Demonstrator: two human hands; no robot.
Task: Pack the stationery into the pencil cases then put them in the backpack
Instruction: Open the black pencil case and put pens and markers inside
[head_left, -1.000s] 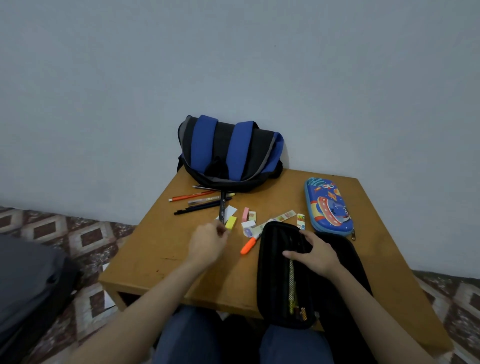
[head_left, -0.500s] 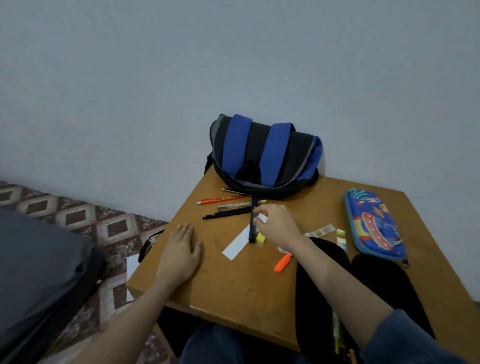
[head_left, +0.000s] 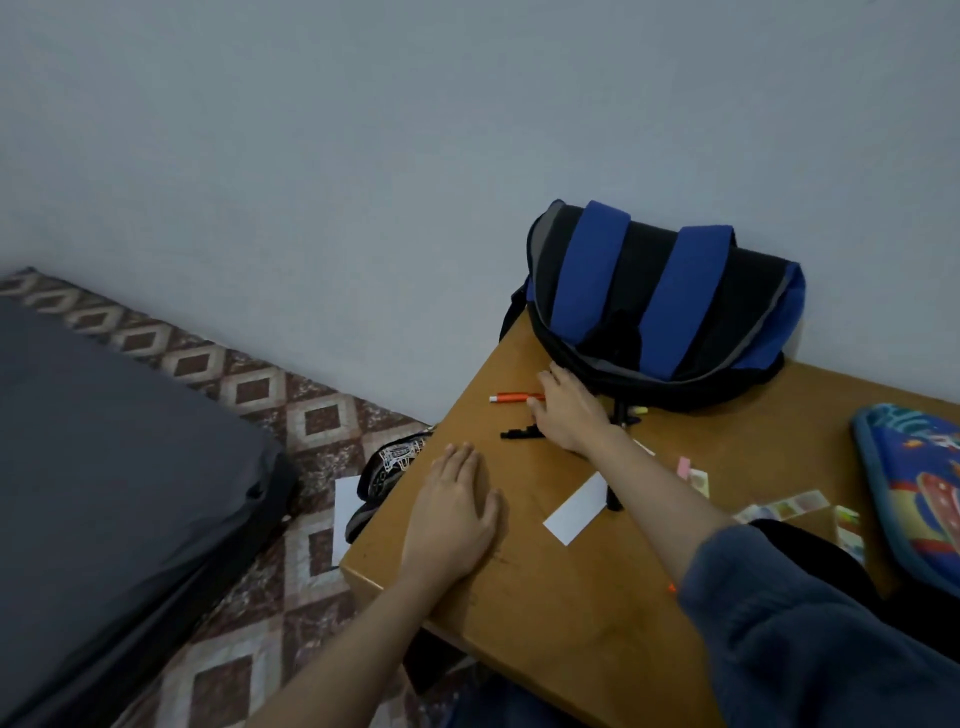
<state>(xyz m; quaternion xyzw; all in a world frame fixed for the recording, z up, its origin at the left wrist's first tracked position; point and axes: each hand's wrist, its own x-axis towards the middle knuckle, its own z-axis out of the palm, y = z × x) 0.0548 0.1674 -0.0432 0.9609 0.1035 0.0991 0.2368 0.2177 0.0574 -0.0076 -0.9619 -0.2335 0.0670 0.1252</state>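
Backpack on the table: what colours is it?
The backpack is black with two blue bands; head view shows it best.

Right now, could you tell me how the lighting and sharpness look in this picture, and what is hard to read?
Head view: dim, flat, bluish light, no glare. Head view: soft throughout, so the sticker strips at the right are smeared and the black pen by the right hand is a dark blur. Head view: wide-angle lens tilts the table.
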